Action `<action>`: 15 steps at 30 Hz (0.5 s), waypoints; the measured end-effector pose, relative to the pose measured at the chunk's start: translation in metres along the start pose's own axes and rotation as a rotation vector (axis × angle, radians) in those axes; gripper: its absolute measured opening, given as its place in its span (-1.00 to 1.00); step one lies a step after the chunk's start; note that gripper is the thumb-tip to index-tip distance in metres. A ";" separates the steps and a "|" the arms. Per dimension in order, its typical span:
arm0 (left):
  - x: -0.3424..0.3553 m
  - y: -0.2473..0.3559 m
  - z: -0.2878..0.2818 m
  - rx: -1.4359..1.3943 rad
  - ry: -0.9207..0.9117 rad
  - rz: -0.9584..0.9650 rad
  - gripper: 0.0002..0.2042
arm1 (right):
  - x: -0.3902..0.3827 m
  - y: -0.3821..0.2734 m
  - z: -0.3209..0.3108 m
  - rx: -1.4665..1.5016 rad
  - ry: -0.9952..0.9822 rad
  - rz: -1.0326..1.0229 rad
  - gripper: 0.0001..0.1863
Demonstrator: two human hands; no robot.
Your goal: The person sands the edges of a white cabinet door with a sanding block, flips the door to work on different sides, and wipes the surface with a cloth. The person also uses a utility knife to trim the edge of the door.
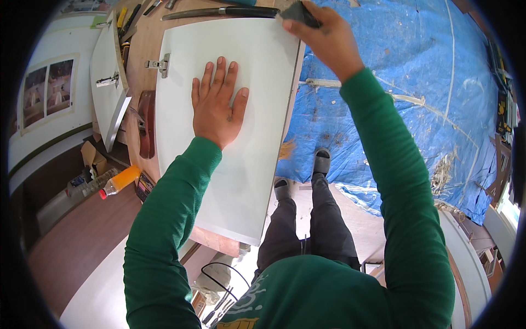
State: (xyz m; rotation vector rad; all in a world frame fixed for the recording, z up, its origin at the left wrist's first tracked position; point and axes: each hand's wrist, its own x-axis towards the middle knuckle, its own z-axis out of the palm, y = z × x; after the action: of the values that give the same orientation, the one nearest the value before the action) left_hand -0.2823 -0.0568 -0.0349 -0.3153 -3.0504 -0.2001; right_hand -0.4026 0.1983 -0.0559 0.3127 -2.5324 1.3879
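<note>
A white cabinet door panel (235,170) lies flat on the wooden workbench, with a metal hinge (159,65) near its left edge. My left hand (217,104) rests flat on the panel's face, fingers spread. At the far right corner, my right hand (329,35) grips a dark grey block (300,15) that looks like a sanding block. The block meets the panel's edge there; its underside is hidden. Beyond the panel's far edge lies a long tool with a black handle (246,11), possibly a saw.
A brown-handled tool (146,123) sits left of the panel. Another white door with hinges (107,77) leans farther left. A bottle of orange liquid (121,181) is near the bench's left side. Blue tarp (383,120) covers the floor to the right, by my feet.
</note>
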 end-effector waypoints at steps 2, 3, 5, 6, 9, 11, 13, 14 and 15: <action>0.000 0.001 -0.001 0.003 -0.004 0.004 -0.44 | 0.009 -0.002 -0.003 -0.017 -0.032 -0.002 -0.29; -0.001 0.001 -0.003 0.007 -0.006 -0.002 -0.45 | -0.012 -0.008 -0.002 -0.001 -0.045 0.013 -0.30; -0.004 -0.002 -0.002 0.008 -0.013 -0.019 -0.44 | -0.088 -0.026 -0.005 0.086 -0.131 0.053 -0.27; -0.005 -0.002 -0.002 0.010 -0.018 -0.023 -0.43 | -0.121 -0.032 -0.007 0.031 -0.148 -0.041 -0.25; -0.006 -0.002 -0.002 0.018 -0.019 -0.026 -0.44 | -0.142 -0.040 -0.012 0.143 -0.160 -0.003 -0.25; -0.006 -0.001 -0.003 0.020 -0.023 -0.027 -0.43 | -0.087 -0.030 -0.004 0.156 -0.125 0.196 -0.25; -0.002 0.000 -0.003 0.017 -0.017 -0.014 -0.43 | -0.023 -0.009 -0.001 0.128 -0.019 0.089 -0.29; -0.001 0.000 -0.002 0.012 -0.016 -0.007 -0.43 | 0.002 0.000 0.002 0.271 -0.047 0.164 -0.33; 0.000 0.001 0.000 0.003 -0.016 -0.002 -0.44 | 0.019 0.004 0.001 0.411 -0.076 0.241 -0.36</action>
State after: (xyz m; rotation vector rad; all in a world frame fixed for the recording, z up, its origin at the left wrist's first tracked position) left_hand -0.2825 -0.0559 -0.0344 -0.3149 -3.0671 -0.1941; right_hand -0.4225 0.1979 -0.0542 0.1336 -2.3859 2.0283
